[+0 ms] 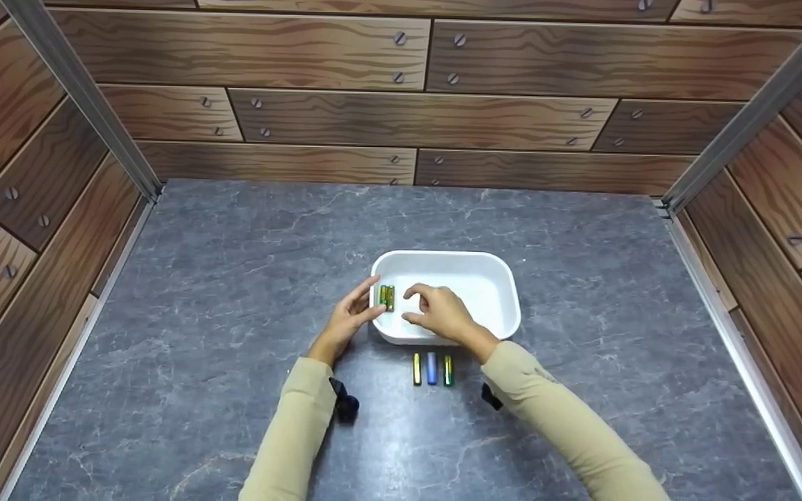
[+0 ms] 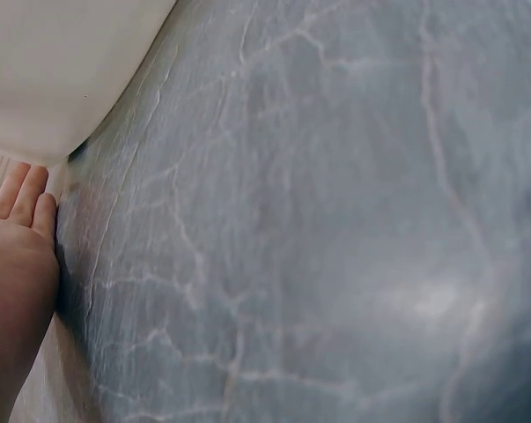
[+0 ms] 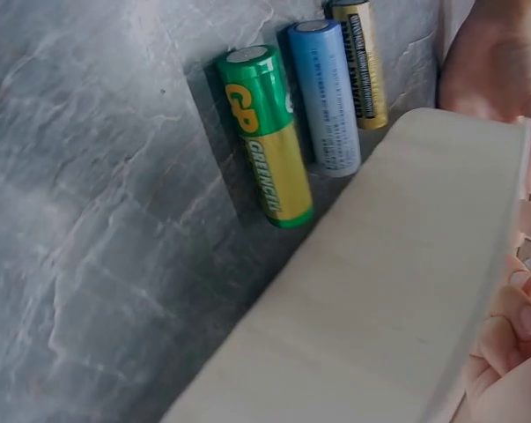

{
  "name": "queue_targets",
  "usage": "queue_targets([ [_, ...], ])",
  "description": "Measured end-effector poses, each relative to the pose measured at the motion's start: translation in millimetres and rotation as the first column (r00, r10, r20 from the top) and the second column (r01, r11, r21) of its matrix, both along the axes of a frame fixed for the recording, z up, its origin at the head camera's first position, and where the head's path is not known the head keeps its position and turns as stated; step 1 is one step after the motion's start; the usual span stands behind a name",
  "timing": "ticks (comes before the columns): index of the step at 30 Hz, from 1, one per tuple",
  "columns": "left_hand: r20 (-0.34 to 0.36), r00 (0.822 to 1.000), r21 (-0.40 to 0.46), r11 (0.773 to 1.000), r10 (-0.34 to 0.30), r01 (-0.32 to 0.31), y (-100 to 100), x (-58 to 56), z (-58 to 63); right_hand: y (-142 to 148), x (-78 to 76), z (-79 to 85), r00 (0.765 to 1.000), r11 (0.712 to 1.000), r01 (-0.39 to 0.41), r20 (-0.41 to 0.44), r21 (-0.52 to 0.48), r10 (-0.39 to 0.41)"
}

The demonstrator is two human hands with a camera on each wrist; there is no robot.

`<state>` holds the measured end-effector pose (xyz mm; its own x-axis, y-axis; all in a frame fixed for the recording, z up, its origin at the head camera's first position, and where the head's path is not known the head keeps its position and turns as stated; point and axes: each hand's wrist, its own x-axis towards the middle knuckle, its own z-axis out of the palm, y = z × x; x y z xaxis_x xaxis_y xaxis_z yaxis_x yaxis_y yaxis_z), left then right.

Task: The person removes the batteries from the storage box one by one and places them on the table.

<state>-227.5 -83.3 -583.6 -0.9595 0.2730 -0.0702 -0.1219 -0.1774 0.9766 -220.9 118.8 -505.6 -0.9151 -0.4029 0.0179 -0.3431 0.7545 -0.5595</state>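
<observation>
A white rectangular container stands on the tabletop. Inside its left end, gold-and-green batteries lie side by side. My left hand is at that end, thumb reaching over the rim beside the batteries and fingers extended along the outside. Over the container's inside is my right hand, its thumb and index finger curved apart with nothing visible between them. In front of the container lie a gold-and-black battery, a blue battery and a green-and-gold battery, in a row.
The grey marble-patterned tabletop extends around the container. Wood-plank-patterned walls enclose the back and sides, with metal posts at the corners.
</observation>
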Motion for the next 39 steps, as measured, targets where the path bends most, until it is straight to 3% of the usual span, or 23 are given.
queue_targets([
  [22,-0.01,1.0,-0.021,0.999,0.025,-0.025,-3.6,-0.3,0.6,-22.8,-32.0,-23.1,0.986,0.989,0.077,0.139,0.127,-0.094],
  [39,-0.007,1.0,0.011,1.0,0.01,-0.01,0.1,1.6,1.7,-29.8,-33.6,-34.2,0.977,0.985,0.088,0.177,0.151,-0.114],
])
